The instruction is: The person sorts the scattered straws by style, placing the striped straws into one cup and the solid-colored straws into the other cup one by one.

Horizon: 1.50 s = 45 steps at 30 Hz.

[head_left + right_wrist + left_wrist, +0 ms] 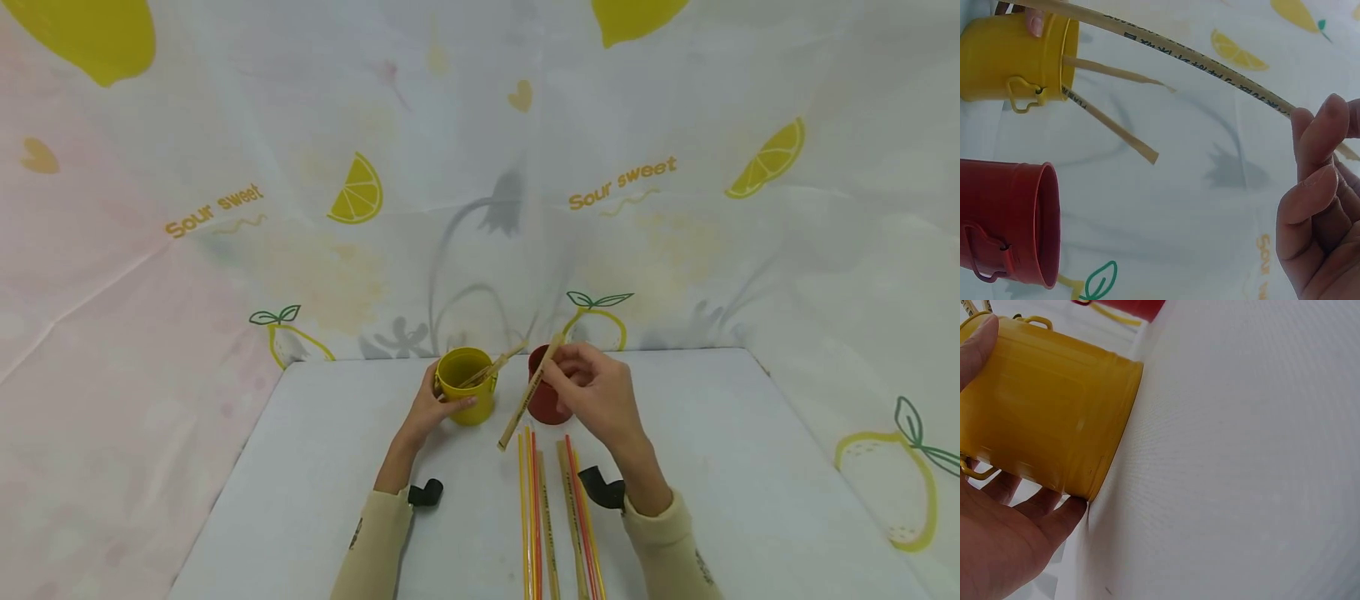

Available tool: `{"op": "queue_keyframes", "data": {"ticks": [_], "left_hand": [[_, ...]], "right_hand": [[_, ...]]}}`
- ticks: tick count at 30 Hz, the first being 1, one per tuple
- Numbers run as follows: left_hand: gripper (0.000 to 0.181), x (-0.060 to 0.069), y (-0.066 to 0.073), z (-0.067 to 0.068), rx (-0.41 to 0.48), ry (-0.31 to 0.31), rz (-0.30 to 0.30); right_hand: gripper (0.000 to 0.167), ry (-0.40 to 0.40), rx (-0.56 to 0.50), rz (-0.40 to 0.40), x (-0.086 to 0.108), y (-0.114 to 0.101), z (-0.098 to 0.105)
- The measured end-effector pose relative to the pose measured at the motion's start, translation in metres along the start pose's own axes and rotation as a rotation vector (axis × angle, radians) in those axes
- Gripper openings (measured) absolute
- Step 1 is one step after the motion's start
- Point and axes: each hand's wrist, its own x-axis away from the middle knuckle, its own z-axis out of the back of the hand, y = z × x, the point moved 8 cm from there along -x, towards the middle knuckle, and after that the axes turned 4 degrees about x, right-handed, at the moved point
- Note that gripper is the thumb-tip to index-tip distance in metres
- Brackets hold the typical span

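Note:
My left hand (pixel 426 414) holds a yellow bucket (pixel 482 410) from its left side, thumb on the front wall and fingers behind. In the left wrist view the bucket's base meets the white tabletop. Two tan paper-wrapped straws (pixel 1124 132) lean out of its mouth. My right hand (pixel 602 393) pinches another tan paper-wrapped straw (pixel 529 396) with printed writing between thumb and fingers. That straw slants in front of a red bucket (pixel 550 410), apart from the yellow one. Part of the red bucket hides behind the right hand, and its inside cannot be seen fully.
Loose sticks lie in two groups near the front: thin yellow straws (pixel 522 517), red straws (pixel 585 525) and more tan paper-wrapped straws (pixel 549 533). A lemon-print cloth (pixel 465 167) hangs behind the white table (pixel 315 467). Black wrist cameras (pixel 426 493) sit at both cuffs.

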Motion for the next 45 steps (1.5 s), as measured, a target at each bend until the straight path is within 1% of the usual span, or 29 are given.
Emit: {"op": "queue_keyframes", "data": {"ticks": [6, 10, 12, 16, 19, 23, 24, 28, 32, 36, 38, 40, 45], "left_hand": [[0.088, 0.001, 0.000, -0.001, -0.004, -0.004, 0.002], [0.088, 0.001, 0.002, -0.001, 0.002, -0.004, 0.001], [0.088, 0.001, 0.002, -0.001, 0.002, -0.003, 0.001], [0.090, 0.000, 0.002, 0.000, 0.005, -0.008, -0.004], [0.092, -0.005, -0.009, 0.003, 0.011, -0.008, 0.000], [0.093, -0.012, -0.025, 0.006, 0.020, 0.005, 0.002], [0.093, -0.013, -0.027, 0.007, 0.020, 0.011, -0.003], [0.091, -0.013, -0.029, 0.008, 0.015, 0.038, -0.020], [0.089, -0.012, -0.028, 0.007, 0.009, 0.049, -0.030], [0.091, -0.012, -0.027, 0.007, 0.009, 0.051, -0.026], [0.091, -0.012, -0.028, 0.008, 0.010, 0.053, -0.025], [0.091, -0.012, -0.026, 0.007, 0.017, 0.048, -0.037], [0.091, -0.012, -0.026, 0.006, 0.023, 0.034, -0.049]], "right_hand": [[0.008, 0.018, -0.003, 0.103, -0.002, -0.008, -0.003], [0.009, 0.030, -0.008, 0.154, -0.003, -0.016, -0.004], [0.009, 0.039, -0.009, 0.176, -0.004, -0.022, -0.004], [0.009, 0.065, -0.008, 0.216, -0.006, -0.043, -0.001], [0.009, 0.077, -0.008, 0.237, -0.007, -0.056, -0.001], [0.011, 0.083, -0.024, 0.269, -0.007, -0.060, -0.004], [0.011, 0.082, -0.024, 0.279, -0.007, -0.059, -0.006], [0.012, 0.069, -0.010, 0.317, -0.007, -0.051, -0.015], [0.014, 0.061, 0.028, 0.332, -0.008, -0.029, -0.024], [0.016, 0.029, 0.046, 0.314, -0.008, -0.009, -0.034], [0.016, 0.003, 0.054, 0.305, -0.007, -0.004, -0.039], [0.014, -0.022, 0.070, 0.302, -0.007, 0.001, -0.045], [0.006, -0.046, 0.164, 0.310, -0.004, 0.009, -0.054]]}}
